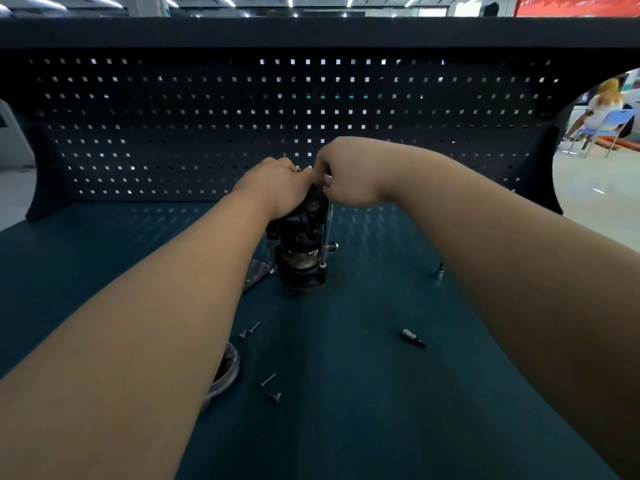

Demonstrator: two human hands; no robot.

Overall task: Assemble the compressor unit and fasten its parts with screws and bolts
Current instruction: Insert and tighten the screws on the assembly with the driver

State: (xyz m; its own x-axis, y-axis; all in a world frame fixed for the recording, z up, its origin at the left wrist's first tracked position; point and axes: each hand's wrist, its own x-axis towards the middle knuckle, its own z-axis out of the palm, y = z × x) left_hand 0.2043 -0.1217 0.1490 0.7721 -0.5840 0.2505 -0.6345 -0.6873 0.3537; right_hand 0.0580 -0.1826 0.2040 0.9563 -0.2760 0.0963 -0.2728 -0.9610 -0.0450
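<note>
The black compressor unit [302,244] stands upright on the dark green mat, with a brass-coloured band near its base. My left hand [277,187] grips its top from the left. My right hand [341,174] pinches the upper end of a long silver bolt [325,237] that runs down the unit's right side. Both hands cover the top of the unit, so what lies under the fingers is hidden. Loose screws lie nearer to me: two screws [248,331] by my left forearm and two more screws [270,388] lower down.
A driver bit [412,337] lies to the right, and a small socket piece [440,271] stands by my right forearm. A round metal part [227,370] peeks out under my left arm. A silver plate [256,271] lies left of the unit. A dark pegboard [294,126] walls the back.
</note>
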